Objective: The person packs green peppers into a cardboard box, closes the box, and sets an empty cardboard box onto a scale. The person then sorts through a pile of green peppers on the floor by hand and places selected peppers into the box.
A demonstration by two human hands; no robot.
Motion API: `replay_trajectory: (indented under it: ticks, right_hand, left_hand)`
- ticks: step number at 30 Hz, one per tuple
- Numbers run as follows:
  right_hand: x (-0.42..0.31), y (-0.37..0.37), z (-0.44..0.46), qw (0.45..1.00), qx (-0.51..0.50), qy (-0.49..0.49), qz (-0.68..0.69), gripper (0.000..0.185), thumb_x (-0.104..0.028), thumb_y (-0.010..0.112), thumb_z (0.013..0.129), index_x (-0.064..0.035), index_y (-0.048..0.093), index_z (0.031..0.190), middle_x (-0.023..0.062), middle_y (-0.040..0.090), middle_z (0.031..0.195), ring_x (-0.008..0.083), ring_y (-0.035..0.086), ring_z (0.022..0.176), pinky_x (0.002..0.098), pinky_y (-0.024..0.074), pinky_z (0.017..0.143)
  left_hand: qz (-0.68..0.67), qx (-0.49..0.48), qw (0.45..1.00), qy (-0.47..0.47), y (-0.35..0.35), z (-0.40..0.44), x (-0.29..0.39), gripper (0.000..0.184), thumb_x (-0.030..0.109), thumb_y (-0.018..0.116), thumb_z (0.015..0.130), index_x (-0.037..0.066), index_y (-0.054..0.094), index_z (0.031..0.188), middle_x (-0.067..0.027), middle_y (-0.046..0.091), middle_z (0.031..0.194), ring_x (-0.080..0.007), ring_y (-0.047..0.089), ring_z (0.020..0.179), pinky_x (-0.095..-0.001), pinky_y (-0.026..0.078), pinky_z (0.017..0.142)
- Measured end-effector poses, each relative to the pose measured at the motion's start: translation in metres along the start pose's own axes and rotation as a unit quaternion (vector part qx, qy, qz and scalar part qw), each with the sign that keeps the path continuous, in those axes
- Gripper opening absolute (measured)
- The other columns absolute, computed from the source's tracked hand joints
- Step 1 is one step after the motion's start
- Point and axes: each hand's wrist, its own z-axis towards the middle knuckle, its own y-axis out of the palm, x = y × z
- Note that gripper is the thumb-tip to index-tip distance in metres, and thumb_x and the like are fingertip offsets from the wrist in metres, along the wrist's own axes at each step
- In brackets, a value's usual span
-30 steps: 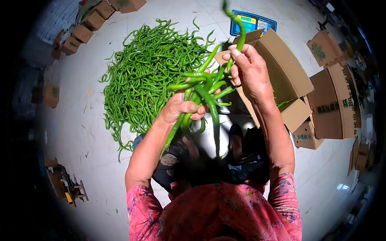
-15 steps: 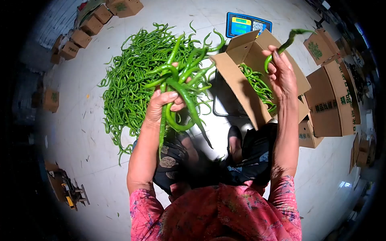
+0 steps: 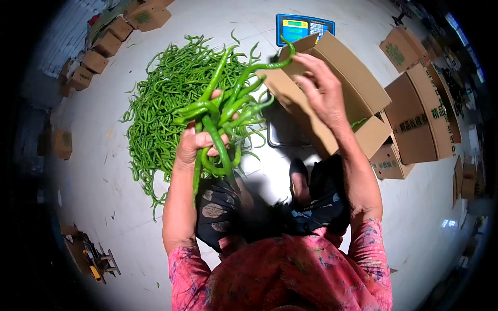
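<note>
My left hand (image 3: 199,142) is closed around a bunch of long green chili peppers (image 3: 220,116), which fan out above and below the fist. One long curved pepper (image 3: 264,66) sticks out of that bunch to the right. At its hooked tip is my right hand (image 3: 324,90), thumb and fingers apart; whether a fingertip touches the pepper, I cannot tell. Beneath the right hand stands an open cardboard box (image 3: 353,72), with only a bit of green showing inside. A large heap of green chili peppers (image 3: 161,114) lies on the floor beyond my left hand.
The box rests on a scale platform (image 3: 280,124) with a blue-framed display (image 3: 305,30) behind it. More cardboard boxes (image 3: 415,119) stand at the right. A row of boxes (image 3: 108,44) runs along the upper left. A metal tool (image 3: 98,259) lies at the lower left.
My right hand has moved left from above the box to the bunch. The dark curled pepper it held is gone from its fingers, which are now spread. My left hand keeps its bunch.
</note>
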Motion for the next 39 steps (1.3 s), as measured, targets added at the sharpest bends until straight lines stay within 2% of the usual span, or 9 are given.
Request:
replay_trajectory:
  ticks: [7,10,20,25,30,31,36,38,39]
  right_hand:
    - [-0.021,0.020,0.003,0.985,-0.067,-0.134,-0.083,0.054,0.002,0.069,0.077,-0.0140,0.057,0.127,0.0091,0.052,0.134,0.0310,0.062,0.100,0.0376,0.0541,0.084]
    - [-0.012,0.021,0.003,0.971,-0.154,-0.166,-0.073,0.043,-0.001,0.068,0.073,-0.0110,0.059,0.114,0.0089,0.062,0.115,0.0293,0.062,0.101,0.0376,0.0531,0.083]
    - [0.006,-0.015,0.005,0.976,0.044,-0.087,-0.196,0.022,-0.006,0.064,0.082,-0.0099,0.063,0.104,0.0088,0.067,0.091,0.0288,0.065,0.082,0.0376,0.0529,0.069]
    - [0.038,-0.037,0.000,0.967,0.077,0.045,-0.239,0.019,-0.015,0.065,0.085,-0.0104,0.065,0.104,0.0120,0.067,0.088,0.0326,0.065,0.080,0.0418,0.0513,0.070]
    - [0.060,-0.045,-0.006,0.944,0.100,0.073,-0.306,0.032,-0.017,0.064,0.087,-0.0062,0.062,0.116,0.0182,0.064,0.107,0.0354,0.063,0.094,0.0432,0.0506,0.082]
    - [0.056,-0.045,-0.007,0.952,0.075,0.073,-0.288,0.039,-0.017,0.063,0.087,-0.0042,0.058,0.123,0.0201,0.060,0.116,0.0355,0.061,0.103,0.0431,0.0493,0.088]
    - [0.008,-0.011,-0.015,0.993,-0.058,0.103,0.010,0.021,-0.015,0.063,0.086,0.0002,0.069,0.100,0.0175,0.069,0.093,0.0292,0.068,0.084,0.0360,0.0530,0.078]
    - [-0.017,0.007,-0.023,0.987,-0.151,0.062,0.012,0.021,-0.014,0.064,0.085,-0.0009,0.068,0.101,0.0162,0.069,0.095,0.0283,0.068,0.086,0.0363,0.0529,0.077]
    - [-0.017,0.020,-0.030,0.983,-0.183,-0.026,0.008,0.023,-0.014,0.068,0.084,-0.0021,0.068,0.104,0.0128,0.068,0.095,0.0225,0.065,0.082,0.0315,0.0517,0.073]
  left_hand:
    - [0.095,-0.038,0.992,-0.077,0.011,-0.001,-0.002,0.091,0.005,0.070,0.058,0.008,0.033,0.141,-0.0239,0.059,0.108,-0.0160,0.057,0.061,-0.0225,0.042,0.042]
    - [0.084,-0.058,0.990,-0.093,0.015,0.001,-0.009,0.090,0.005,0.070,0.059,0.007,0.034,0.141,-0.0238,0.059,0.108,-0.0160,0.057,0.060,-0.0222,0.042,0.043]
    - [0.074,-0.023,0.994,-0.077,0.011,0.005,-0.008,0.092,0.002,0.069,0.059,0.006,0.032,0.143,-0.0238,0.054,0.123,-0.0251,0.061,0.101,-0.0257,0.051,0.055]
    - [0.064,0.030,0.997,-0.030,0.007,0.003,-0.003,0.091,0.001,0.068,0.061,0.010,0.033,0.145,-0.0240,0.055,0.118,-0.0179,0.059,0.065,-0.0227,0.045,0.043]
    - [0.039,0.022,0.998,0.036,-0.017,0.003,0.006,0.092,0.008,0.068,0.067,0.017,0.028,0.149,-0.0184,0.053,0.122,-0.0126,0.054,0.062,-0.0195,0.043,0.043]
    - [0.041,0.023,0.997,0.055,-0.020,0.005,0.008,0.088,0.010,0.067,0.071,0.019,0.027,0.149,-0.0171,0.051,0.126,-0.0114,0.051,0.064,-0.0191,0.043,0.047]
    - [-0.136,0.028,0.988,0.071,-0.040,0.017,0.012,0.049,-0.001,0.056,0.087,0.006,0.047,0.135,-0.0096,0.060,0.095,-0.0137,0.050,0.076,-0.0215,0.042,0.055]
    - [-0.168,0.072,0.979,0.090,-0.046,0.018,0.007,0.047,-0.003,0.055,0.087,0.007,0.048,0.133,-0.0090,0.059,0.094,-0.0151,0.050,0.076,-0.0229,0.043,0.056]
    - [-0.154,0.083,0.979,0.103,-0.039,0.017,0.006,0.011,-0.001,0.054,0.089,-0.004,0.056,0.099,-0.0091,0.054,0.086,-0.0146,0.046,0.076,-0.0229,0.043,0.055]
